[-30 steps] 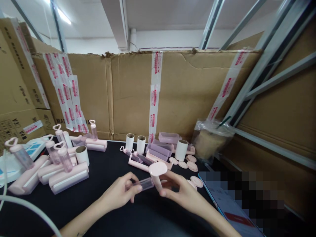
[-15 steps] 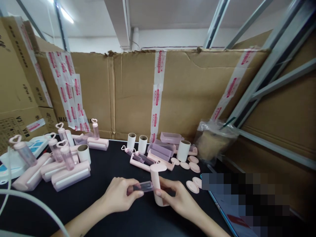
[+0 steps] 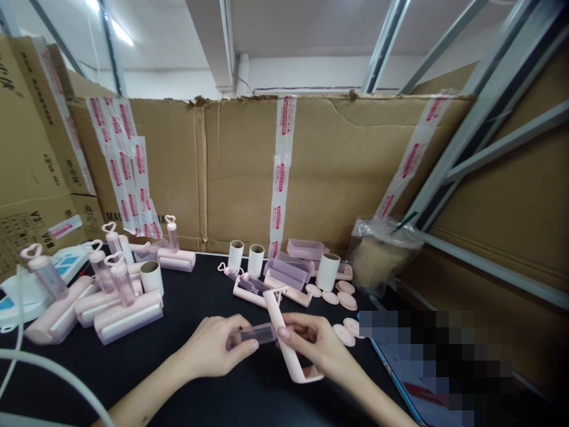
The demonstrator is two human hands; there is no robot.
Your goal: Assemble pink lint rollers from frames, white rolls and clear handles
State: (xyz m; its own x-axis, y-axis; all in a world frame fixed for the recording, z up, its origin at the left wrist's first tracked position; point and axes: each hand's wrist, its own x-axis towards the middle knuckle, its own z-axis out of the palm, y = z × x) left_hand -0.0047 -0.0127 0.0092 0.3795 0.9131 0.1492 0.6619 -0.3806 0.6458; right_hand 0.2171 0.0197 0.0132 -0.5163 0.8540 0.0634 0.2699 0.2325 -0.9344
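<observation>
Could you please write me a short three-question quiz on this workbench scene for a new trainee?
1. True or false: the left hand holds a translucent handle tube.
2. Which part does the right hand hold? A) a cardboard core, B) a pink roller frame, C) a round cap.
3. How many white cardboard cores stand upright side by side just left of the red-printed tape strip on the carton wall?

Key:
1. True.
2. B: the pink roller frame is held tilted, its lower end near the black tabletop.
3. Two.
</observation>
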